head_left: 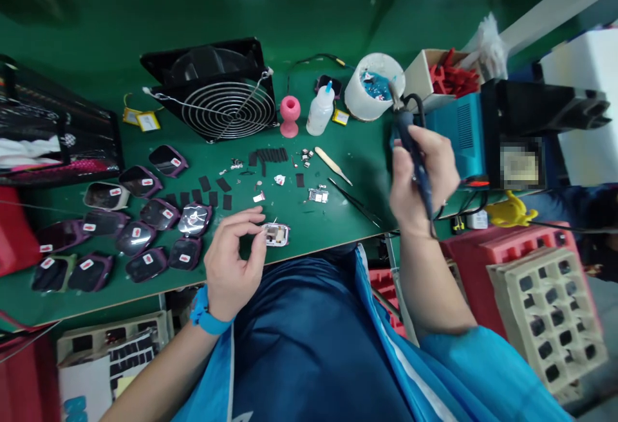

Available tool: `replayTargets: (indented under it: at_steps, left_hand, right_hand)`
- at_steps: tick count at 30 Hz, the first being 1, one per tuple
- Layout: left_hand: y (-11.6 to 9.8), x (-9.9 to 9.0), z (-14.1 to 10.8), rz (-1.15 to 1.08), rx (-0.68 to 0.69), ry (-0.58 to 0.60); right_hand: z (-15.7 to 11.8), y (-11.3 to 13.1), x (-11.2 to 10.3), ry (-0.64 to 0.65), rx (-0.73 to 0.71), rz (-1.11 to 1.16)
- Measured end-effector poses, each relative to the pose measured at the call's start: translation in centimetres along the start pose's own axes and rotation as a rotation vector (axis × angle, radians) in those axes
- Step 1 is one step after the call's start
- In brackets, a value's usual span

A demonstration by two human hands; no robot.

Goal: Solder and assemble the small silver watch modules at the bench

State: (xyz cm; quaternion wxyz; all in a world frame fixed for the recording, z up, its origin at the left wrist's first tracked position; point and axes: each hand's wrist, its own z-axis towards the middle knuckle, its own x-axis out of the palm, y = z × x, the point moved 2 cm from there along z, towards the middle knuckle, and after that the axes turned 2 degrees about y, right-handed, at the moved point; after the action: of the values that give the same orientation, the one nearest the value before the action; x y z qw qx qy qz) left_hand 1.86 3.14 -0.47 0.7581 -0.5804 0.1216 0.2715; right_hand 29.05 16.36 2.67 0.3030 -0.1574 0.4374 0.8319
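Observation:
My left hand [236,255] is at the table's front edge, thumb and forefinger closed on the left side of a small open watch case [277,235] with its inner parts showing. My right hand [422,181] is raised over the right side of the table, wrapped round the dark handle of a soldering iron [414,155]. The iron's metal end lies in front of the rim of a white tub [360,97]. Between the hands are black tweezers [355,202], a pointed tool with a pale handle [333,165] and a small circuit board [318,195].
Several dark watch bodies [145,216] with red-marked stickers cover the left. A fan [226,107] stands at the back, beside a pink holder [290,116] and a white bottle [320,111]. At right are a teal station [458,129] and a box of red clips [427,74].

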Motion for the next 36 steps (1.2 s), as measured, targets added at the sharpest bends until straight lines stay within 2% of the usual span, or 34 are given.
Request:
replayTargets:
  at_steps: [2,6,9,11,14,16,18,20,23,30,36]
  left_hand:
    - [0.2,0.0,-0.1,-0.038,-0.024,-0.001]
    - [0.0,0.0,0.0,-0.018,-0.003,0.002]
    - [-0.4,-0.1,0.2,0.033,0.046,-0.004]
    - [-0.6,-0.1,0.4,0.058,0.086,0.01]
    - [-0.8,0.0,0.5,0.082,0.138,0.049]
    - [-0.9,0.2,0.5,0.101,0.168,0.068]
    - [-1.1,0.3,0.6,0.12,0.192,0.088]
    - [-1.2,0.5,0.5,0.135,0.209,0.097]
    - [-1.2,0.6,0.4,0.155,0.219,0.099]
    - [-1.1,0.7,0.3,0.172,0.227,0.106]
    - [-1.1,0.7,0.3,0.19,0.221,0.123]
  right_hand:
    - [0.7,-0.7,0.6,0.087,-0.102,-0.109]
    - [0.9,-0.8,0.7,0.059,-0.015,-0.099]
    - [0.4,0.3,0.1,0.111,0.036,-0.028]
    - [-0.3,1.2,-0.6,0.071,0.152,0.05]
    - [-2.1,2.7,-1.9,-0.103,0.394,0.243]
    - [-3.7,3.5,-2.2,-0.056,0.53,0.449]
    - [-5.3,3.9,-2.1,0.06,0.655,0.613]
    - [-6.6,4.0,-1.8,0.156,0.764,0.71]
    - [-7.7,4.1,-1.3,0.215,0.873,0.792]
    - [-8.0,4.5,-0.3,0.231,0.969,0.819]
    - [-8.0,4.5,-0.2,0.261,0.988,0.812]
